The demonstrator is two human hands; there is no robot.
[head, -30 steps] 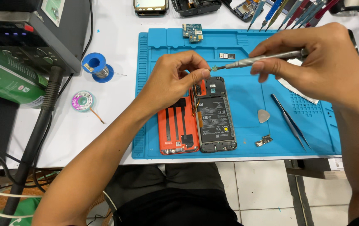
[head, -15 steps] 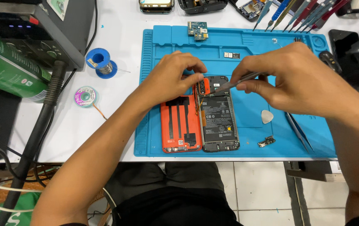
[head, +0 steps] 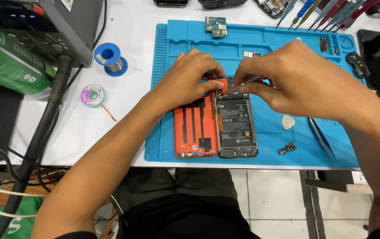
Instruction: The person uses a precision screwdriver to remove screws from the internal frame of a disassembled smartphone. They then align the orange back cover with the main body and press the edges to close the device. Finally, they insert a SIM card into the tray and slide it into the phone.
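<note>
An opened phone [head: 237,126] with its black battery showing lies on the blue work mat [head: 269,48], beside its orange back cover [head: 196,130]. My left hand [head: 192,77] rests at the top of the cover and phone, fingertips pinching a small orange part. My right hand [head: 298,77] grips a thin metal screwdriver [head: 238,86] whose tip points down at the phone's upper left corner. The two hands nearly touch over the top of the phone.
On the mat lie a white pick [head: 288,121], tweezers [head: 322,137], a small connector part [head: 286,148] and a circuit board [head: 216,25]. A solder spool [head: 108,58], a wick reel [head: 93,95], a green can [head: 8,62] and a dark phone [head: 378,53] sit around it.
My right hand has come down from above the mat with the screwdriver to the top of the phone. My left hand has shifted slightly onto the same spot.
</note>
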